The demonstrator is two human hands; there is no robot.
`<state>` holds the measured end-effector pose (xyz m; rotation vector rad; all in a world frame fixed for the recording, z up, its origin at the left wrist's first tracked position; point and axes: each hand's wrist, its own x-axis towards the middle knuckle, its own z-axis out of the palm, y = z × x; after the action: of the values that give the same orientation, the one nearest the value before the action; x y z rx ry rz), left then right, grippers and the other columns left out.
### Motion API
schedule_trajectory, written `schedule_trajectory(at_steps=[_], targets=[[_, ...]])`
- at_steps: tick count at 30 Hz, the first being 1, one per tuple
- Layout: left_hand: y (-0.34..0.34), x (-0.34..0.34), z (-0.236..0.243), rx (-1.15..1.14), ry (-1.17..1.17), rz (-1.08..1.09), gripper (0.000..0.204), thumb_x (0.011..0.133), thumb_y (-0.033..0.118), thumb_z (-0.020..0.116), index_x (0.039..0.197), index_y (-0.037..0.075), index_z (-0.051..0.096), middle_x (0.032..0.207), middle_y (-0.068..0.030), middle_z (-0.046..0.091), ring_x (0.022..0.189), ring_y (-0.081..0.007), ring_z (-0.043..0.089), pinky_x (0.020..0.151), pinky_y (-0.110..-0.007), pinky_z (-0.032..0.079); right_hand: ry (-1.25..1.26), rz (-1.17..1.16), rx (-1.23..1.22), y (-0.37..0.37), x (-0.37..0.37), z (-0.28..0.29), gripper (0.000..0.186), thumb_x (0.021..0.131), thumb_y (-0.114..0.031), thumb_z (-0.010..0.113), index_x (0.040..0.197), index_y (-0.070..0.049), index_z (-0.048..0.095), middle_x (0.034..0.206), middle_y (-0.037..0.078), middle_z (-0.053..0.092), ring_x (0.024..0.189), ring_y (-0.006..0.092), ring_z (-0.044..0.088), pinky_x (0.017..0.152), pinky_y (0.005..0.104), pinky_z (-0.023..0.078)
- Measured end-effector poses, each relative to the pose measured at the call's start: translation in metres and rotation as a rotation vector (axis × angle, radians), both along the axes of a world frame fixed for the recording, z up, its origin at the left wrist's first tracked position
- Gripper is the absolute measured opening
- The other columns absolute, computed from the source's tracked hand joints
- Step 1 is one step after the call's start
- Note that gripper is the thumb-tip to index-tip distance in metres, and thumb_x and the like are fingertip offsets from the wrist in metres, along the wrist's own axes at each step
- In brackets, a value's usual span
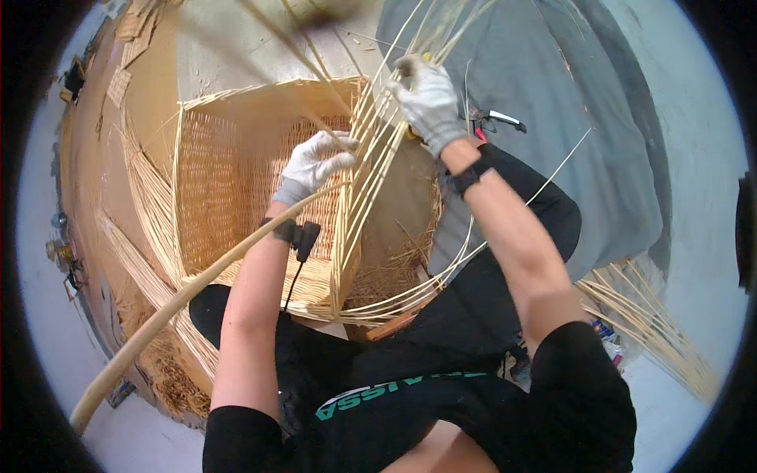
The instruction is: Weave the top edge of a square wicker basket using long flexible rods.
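Note:
My left hand (319, 162) wears a white glove and has curled fingers at the right rim of a square woven wicker basket (225, 165), round pale canes; exactly which ones it grips is hard to make out. My right hand (422, 98), also gloved, is higher and to the right, closed on several thin upright canes (371, 197) that run along that rim and rise out of view. A thicker peeled rod (158, 325) slants from the lower left across my left forearm to the rim. Blurred rods cross above the basket.
Bundles of long canes (146, 189) lie on the left, more (646, 323) at lower right. A grey cloth (599, 197) covers the right side, with a black-handled cutting tool (505, 121) on it. Plant scraps (390, 276) lie beside the basket. My legs surround the basket's near end.

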<state>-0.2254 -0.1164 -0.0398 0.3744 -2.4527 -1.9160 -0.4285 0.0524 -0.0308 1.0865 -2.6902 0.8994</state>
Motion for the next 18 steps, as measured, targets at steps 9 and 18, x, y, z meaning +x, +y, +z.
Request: schedule_trajectory(at_steps=[9, 18], targets=[[0.003, -0.005, -0.003, 0.061, -0.043, 0.011, 0.038, 0.081, 0.029, 0.083, 0.109, 0.006, 0.074, 0.109, -0.0040, 0.069, 0.101, -0.0166, 0.065, 0.092, -0.032, 0.051, -0.814, -0.194, -0.302, 0.020, 0.025, -0.046, 0.049, 0.077, -0.030, 0.083, 0.106, 0.000, 0.056, 0.087, 0.008, 0.066, 0.077, 0.0175, 0.064, 0.070, 0.0313, 0.052], [0.001, -0.006, -0.002, -0.033, -0.042, -0.012, 0.038, 0.081, 0.032, 0.082, 0.109, 0.008, 0.074, 0.106, -0.0073, 0.070, 0.103, -0.0200, 0.064, 0.096, -0.035, 0.049, -0.624, -0.221, -0.040, 0.045, 0.056, -0.078, 0.038, 0.085, -0.029, 0.073, 0.111, -0.006, 0.057, 0.093, 0.014, 0.070, 0.081, 0.0255, 0.070, 0.070, 0.0395, 0.056]])
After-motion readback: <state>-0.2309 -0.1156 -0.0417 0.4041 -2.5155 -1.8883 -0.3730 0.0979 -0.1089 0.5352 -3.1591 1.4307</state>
